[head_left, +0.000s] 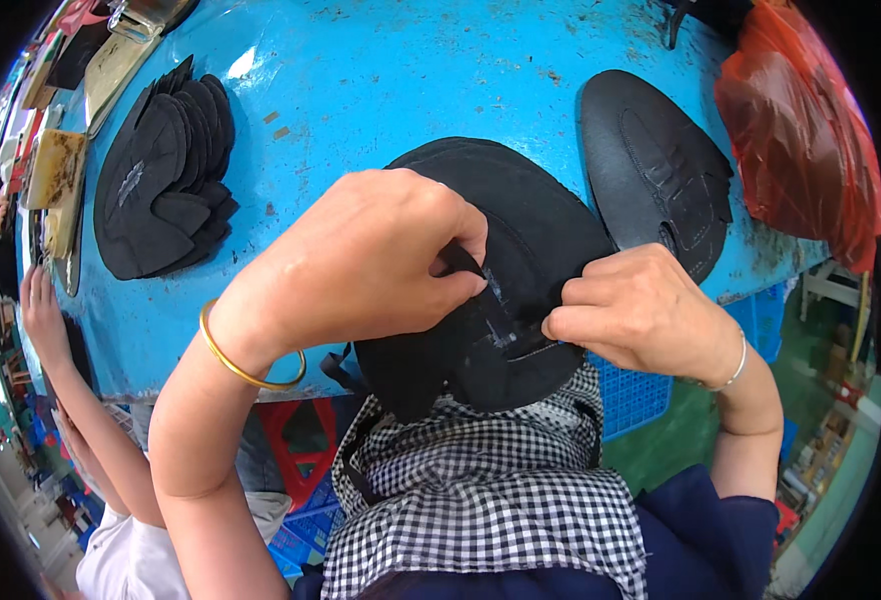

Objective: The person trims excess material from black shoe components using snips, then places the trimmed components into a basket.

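A black shoe upper (536, 190) lies at the table's near edge with its soft, fabric-like side facing up. It reaches over the edge toward my lap. My left hand (371, 255) is closed above it, pinching a narrow black strip (461, 262) between thumb and forefinger. Below the strip, whitish smears (496, 290) mark the upper around a slit. My right hand (636, 305) is closed at the right side of the upper, its thumb and fingers pinching the black material beside the slit. What lies inside the right fingers is mostly hidden.
On the blue table (411, 70), a fanned stack of black shoe pieces (166, 170) lies left and smooth black uppers (641, 150) lie right. A red plastic bag (801, 140) hangs at the far right. Another person's hand (43, 315) rests at the left edge. Blue crates (636, 400) stand below.
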